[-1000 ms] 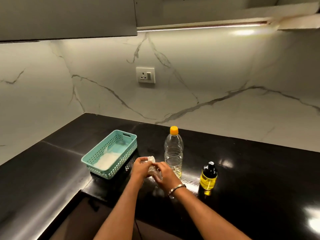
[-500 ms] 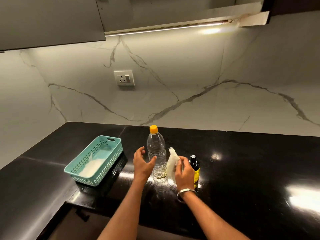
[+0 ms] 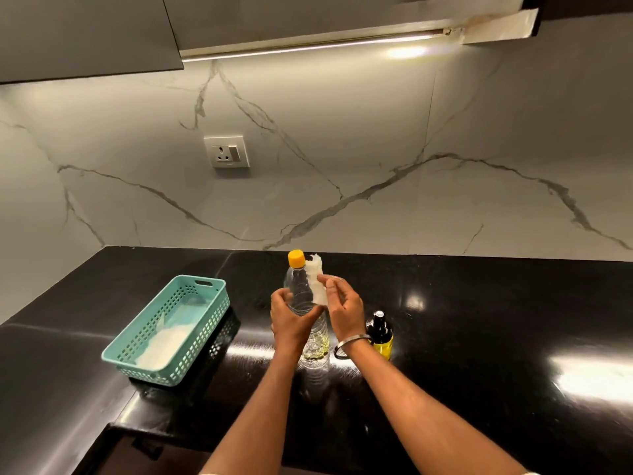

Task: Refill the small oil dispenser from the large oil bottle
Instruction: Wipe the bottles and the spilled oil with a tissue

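Note:
The large clear oil bottle [image 3: 301, 296] with a yellow cap [image 3: 296, 258] stands upright on the black counter, with a little yellowish oil at its bottom. My left hand [image 3: 291, 320] grips its middle. My right hand [image 3: 342, 305] pinches a white tissue [image 3: 317, 282] and holds it against the bottle's upper right side. The small oil dispenser [image 3: 381, 334], yellow with a black spray top, stands just right of my right wrist, partly hidden behind it.
A teal perforated basket [image 3: 205, 305] with white tissue inside sits left of the bottle. The glossy black counter [image 3: 496, 320] runs right and wraps round the left corner. A wall socket [image 3: 226, 151] sits on the marble backsplash, with cabinets overhead.
My left hand closed round the bottle's middle. My right hand lifted the tissue from beside the bottle's base up to its shoulder. The camera view shifted a little.

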Demonstrator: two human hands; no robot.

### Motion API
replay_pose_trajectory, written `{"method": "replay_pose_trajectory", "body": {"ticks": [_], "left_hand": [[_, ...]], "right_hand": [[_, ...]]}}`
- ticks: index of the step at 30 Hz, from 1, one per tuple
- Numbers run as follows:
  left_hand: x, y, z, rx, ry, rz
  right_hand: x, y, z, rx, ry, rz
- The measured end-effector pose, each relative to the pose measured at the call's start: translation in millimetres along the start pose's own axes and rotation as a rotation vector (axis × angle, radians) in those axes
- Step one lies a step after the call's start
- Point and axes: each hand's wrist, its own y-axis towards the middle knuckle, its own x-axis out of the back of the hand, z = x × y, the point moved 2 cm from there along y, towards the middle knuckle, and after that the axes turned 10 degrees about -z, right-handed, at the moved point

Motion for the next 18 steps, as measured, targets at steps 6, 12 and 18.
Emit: {"method": "replay_pose_trajectory", "body": {"ticks": [6, 12, 18], "left_hand": [[9.4, 4.9, 0.4, -0.025, -0.086, 0.091], [18.2, 6.9, -0.7, 0.011, -0.181, 0.330], [24.4, 24.1, -9.9, 0.032, -0.135, 0.596]], "right_hand": [[-7.2, 4.1, -11.0, -0.093, 0.096, 0.014], [-19.6, 18.9, -16.7, -0.308, 0.199, 0.083], [-23.2, 35.1, -19.7, -0.488, 0.326, 0.128]]}}
